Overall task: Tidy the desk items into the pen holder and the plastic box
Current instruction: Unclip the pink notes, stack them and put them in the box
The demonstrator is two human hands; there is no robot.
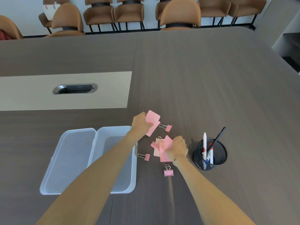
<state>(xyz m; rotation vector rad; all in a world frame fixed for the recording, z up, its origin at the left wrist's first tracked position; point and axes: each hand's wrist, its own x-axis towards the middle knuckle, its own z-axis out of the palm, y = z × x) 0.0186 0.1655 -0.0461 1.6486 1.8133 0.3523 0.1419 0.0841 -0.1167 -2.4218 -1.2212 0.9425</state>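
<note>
My left hand (140, 122) grips a few pink paper notes (153, 118), held above the table just beyond the plastic box. My right hand (177, 147) is closed on a bunch of pink notes (160, 147) lying on the table. Three pink binder clips sit loose around them: one at the back (167, 127), one by the box (145, 156), one nearest me (168, 171). The translucent plastic box (132, 174) stands open and looks empty, its lid (71, 158) flat at its left. A black mesh pen holder (219, 154) at the right holds several pens.
The dark wood table stretches far back and right. A beige inset panel with a metal cable grommet (75, 89) lies at the far left. Brown chairs (179, 15) line the far side.
</note>
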